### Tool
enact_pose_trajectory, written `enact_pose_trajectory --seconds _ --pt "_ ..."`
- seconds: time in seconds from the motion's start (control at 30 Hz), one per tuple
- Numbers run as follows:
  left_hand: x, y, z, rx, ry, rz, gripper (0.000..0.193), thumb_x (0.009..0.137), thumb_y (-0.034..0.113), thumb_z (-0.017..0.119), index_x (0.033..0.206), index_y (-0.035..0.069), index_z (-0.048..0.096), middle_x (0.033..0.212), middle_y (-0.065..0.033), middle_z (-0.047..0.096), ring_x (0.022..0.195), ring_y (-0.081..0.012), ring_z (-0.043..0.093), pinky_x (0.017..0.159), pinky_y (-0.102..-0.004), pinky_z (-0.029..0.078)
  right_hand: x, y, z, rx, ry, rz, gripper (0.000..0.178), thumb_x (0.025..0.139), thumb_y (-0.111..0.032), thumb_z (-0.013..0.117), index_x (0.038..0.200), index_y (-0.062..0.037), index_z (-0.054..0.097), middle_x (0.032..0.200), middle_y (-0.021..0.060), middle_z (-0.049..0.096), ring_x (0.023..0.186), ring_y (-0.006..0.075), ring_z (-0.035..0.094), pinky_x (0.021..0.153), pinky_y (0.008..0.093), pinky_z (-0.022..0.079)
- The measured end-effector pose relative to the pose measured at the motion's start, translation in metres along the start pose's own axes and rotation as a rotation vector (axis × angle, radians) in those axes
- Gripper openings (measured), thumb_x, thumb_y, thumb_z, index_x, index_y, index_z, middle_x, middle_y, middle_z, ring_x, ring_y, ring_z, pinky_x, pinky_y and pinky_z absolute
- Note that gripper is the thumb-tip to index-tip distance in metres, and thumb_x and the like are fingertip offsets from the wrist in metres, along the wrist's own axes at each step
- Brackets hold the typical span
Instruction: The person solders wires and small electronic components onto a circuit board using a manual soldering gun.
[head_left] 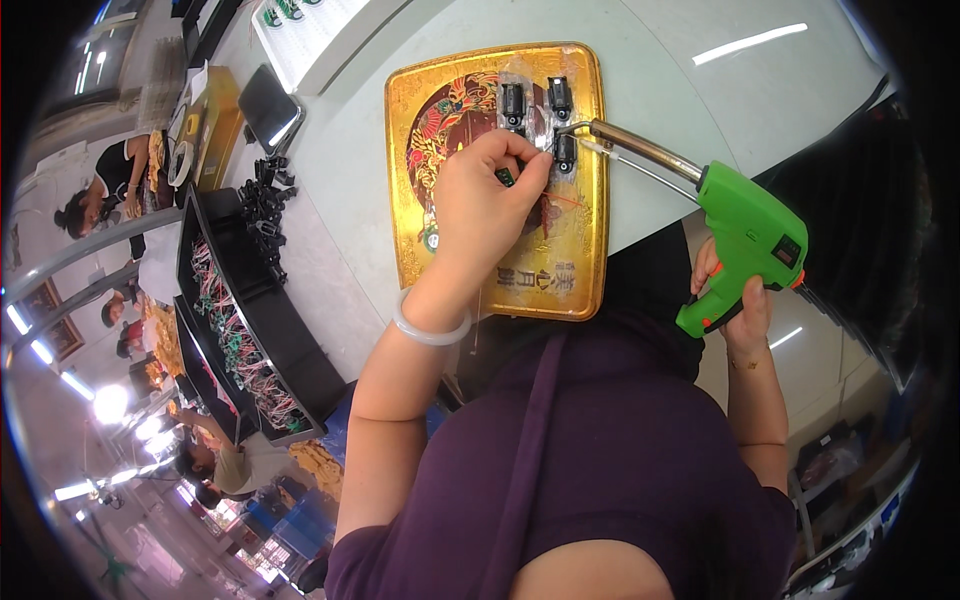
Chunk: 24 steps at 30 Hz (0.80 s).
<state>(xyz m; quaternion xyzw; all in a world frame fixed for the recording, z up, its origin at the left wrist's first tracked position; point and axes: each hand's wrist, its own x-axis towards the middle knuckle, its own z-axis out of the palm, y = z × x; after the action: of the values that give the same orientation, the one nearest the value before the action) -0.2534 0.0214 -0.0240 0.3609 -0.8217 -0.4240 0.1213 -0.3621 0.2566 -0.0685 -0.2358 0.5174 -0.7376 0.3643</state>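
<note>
In the head view, the right hand, right of centre, is closed round the handle of a green soldering gun. Its metal tip reaches left to the upper end of the lowest of three black parts on a gold tray, upper middle of the frame. The left hand is over the tray, thumb and forefinger drawn together beside that part; a small green piece shows among the fingers, but I cannot tell whether it is gripped.

The black parts look light and stiff, probably smooth, best held by their long sides away from the tip. The green piece seems light and fragile, so edges are the safer hold. The gun looks stiff and the heaviest of these; its handle is the place to grip, since the metal end may be hot.

Counted: one gun, one tray, three black parts in sight, one green piece. At left are one phone, a pile of black pieces and bundled wires, both too tangled to count.
</note>
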Motion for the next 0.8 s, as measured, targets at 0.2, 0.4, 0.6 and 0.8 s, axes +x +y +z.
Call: enact_pose_trajectory --seconds 0.2,0.4,0.6,0.8 --pt "0.001 -0.001 0.001 -0.016 0.026 -0.012 0.011 0.070 0.015 0.065 0.068 0.005 0.061 0.051 -0.0010 0.050 0.043 -0.0120 0.046 0.044 -0.0255 0.035 0.005 -0.012 0.003 0.103 -0.043 -0.023 0.063 0.081 -0.054 0.044 0.102 0.0052 0.049 0.093 0.0173 0.054 0.073 0.0154 0.051 0.055 0.0237 0.044" --pt "0.001 -0.001 0.001 0.000 0.024 -0.016 0.010 0.070 0.014 0.065 0.068 0.005 0.061 0.051 -0.0004 0.050 0.044 -0.0109 0.046 0.044 -0.0250 0.035 0.009 -0.014 -0.011 0.221 -0.110 0.026 0.076 0.079 -0.058 0.045 0.113 0.0098 0.044 0.112 0.0259 0.047 0.085 0.0163 0.051 0.052 0.0196 0.047" --pt "0.001 0.000 0.001 0.000 0.026 -0.008 0.010 0.070 0.014 0.065 0.068 0.005 0.060 0.050 -0.0002 0.049 0.044 -0.0105 0.044 0.044 -0.0250 0.034 0.006 -0.012 -0.008 0.221 -0.129 0.048 0.074 0.082 -0.059 0.040 0.110 0.0093 0.045 0.102 0.0214 0.050 0.078 0.0138 0.050 0.047 0.0185 0.044" --pt "0.001 0.000 0.000 -0.007 0.023 -0.012 0.010 0.070 0.014 0.065 0.068 0.005 0.060 0.050 -0.0004 0.048 0.043 -0.0104 0.044 0.043 -0.0251 0.034 0.003 -0.006 -0.008 0.209 -0.118 0.080 0.069 0.083 -0.059 0.036 0.101 0.0062 0.048 0.090 0.0145 0.048 0.073 0.0125 0.048 0.046 0.0194 0.043"
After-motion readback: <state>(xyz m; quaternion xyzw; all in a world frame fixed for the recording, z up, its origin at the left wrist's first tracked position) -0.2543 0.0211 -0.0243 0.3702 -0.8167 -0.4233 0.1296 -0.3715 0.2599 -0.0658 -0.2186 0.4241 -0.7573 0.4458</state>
